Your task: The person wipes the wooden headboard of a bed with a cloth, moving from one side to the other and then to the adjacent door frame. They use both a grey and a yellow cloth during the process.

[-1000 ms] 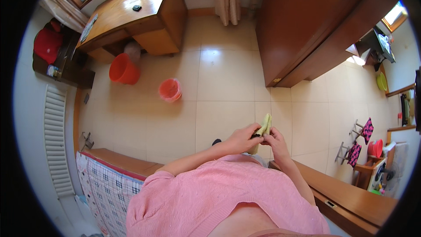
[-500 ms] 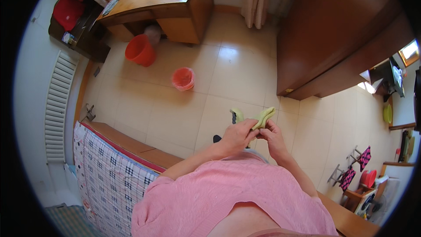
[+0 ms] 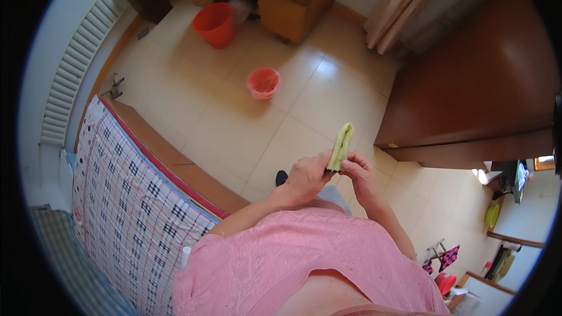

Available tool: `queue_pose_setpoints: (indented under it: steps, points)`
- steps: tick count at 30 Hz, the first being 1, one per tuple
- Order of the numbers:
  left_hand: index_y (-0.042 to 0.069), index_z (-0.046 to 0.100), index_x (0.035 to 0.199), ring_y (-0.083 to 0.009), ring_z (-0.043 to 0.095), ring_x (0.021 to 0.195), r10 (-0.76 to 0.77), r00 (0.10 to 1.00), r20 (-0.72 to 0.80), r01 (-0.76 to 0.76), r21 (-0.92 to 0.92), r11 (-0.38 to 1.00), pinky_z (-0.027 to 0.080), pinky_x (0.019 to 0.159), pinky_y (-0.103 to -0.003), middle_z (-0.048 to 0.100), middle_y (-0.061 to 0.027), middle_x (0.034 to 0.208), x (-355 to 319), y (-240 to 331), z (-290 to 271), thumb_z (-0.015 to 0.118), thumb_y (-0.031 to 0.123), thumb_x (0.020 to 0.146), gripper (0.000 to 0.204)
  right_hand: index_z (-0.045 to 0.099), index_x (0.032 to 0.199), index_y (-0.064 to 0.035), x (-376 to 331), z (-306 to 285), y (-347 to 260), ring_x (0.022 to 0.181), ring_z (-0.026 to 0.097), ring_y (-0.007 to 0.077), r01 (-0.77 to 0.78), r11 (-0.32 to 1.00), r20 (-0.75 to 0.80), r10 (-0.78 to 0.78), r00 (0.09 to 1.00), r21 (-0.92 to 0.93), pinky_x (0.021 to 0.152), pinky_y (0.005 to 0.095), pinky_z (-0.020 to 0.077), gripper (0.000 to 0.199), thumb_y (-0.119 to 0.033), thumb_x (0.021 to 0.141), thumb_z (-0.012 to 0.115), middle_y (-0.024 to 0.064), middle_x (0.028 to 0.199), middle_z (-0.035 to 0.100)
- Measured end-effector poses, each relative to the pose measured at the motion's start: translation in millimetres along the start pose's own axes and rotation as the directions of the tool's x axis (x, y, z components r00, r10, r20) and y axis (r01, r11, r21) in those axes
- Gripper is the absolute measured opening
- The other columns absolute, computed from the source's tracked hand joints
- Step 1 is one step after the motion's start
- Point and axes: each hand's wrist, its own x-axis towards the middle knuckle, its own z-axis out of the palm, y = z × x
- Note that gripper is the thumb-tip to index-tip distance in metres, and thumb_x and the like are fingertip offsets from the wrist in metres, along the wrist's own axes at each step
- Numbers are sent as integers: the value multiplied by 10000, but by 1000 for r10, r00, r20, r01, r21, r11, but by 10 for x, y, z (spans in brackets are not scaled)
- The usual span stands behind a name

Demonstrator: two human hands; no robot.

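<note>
A folded yellow-green knitted or terry cloth [image 3: 342,145] stands up between my two hands, in front of my chest. A dark strip shows along its lower end; I cannot make out exactly what kind of article it is. My left hand [image 3: 308,177] is closed on its lower left side, with the fingertips partly hidden behind the fabric. From the right, my right hand [image 3: 360,177] pinches the lower edge between thumb and fingers.
To the left is a bed with a checked sheet [image 3: 137,181]. On the tiled floor ahead stand a small red lined bin [image 3: 264,83] and a larger red bucket [image 3: 214,26]. A wooden desk [image 3: 283,14] lies beyond, a tall brown wardrobe [image 3: 468,93] at right.
The cloth's two spread flaps have come together into one narrow upright fold. Both hands stay on it. My view has turned and tilted nearer, shifting the room.
</note>
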Motion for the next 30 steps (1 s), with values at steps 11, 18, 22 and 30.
queue_pose_setpoints:
  steps: [11, 18, 22, 30]
  points:
    - [128, 643, 1266, -329, 661, 1053, 29, 967, -255, -20, 38, 999, 543, 852, -381, 671, -137, 1201, 190, -69, -492, 656, 92, 879, 389, 560, 1309, -48, 639, -58, 172, 1147, 637, 219, -403, 871, 393, 278, 876, 280, 970, 354, 490, 571, -530, 1004, 528, 105, 1289, 641]
    - [140, 653, 1260, -348, 518, 1268, 32, 990, -139, 15, 320, 947, 449, 1042, -440, 548, -145, 1361, 214, -78, 34, 729, 149, 815, 452, 578, 1271, -33, 1153, -155, 40, 1014, 657, 195, -330, 941, 223, 338, 914, -74, 861, 349, 548, 384, -277, 982, 641, 66, 1162, 662]
    - [121, 627, 1294, -333, 536, 1245, -216, 943, -252, 244, 85, 966, 468, 1011, -426, 540, -126, 1369, 313, -50, 512, 710, 167, 857, 448, 586, 1240, -32, 1381, -448, 32, 987, 654, 172, -363, 931, 218, 362, 906, -40, 803, 332, 560, 322, -171, 960, 664, 70, 1123, 661]
    - [77, 610, 1286, -335, 609, 1123, -636, 708, -307, 638, -110, 762, 496, 941, -413, 624, -129, 1228, 87, 110, 1221, 629, 244, 944, 381, 588, 1271, -7, 1723, -1239, -17, 1009, 651, 181, -358, 875, 244, 444, 862, -327, 798, 332, 548, 360, -179, 960, 652, 80, 1138, 666]
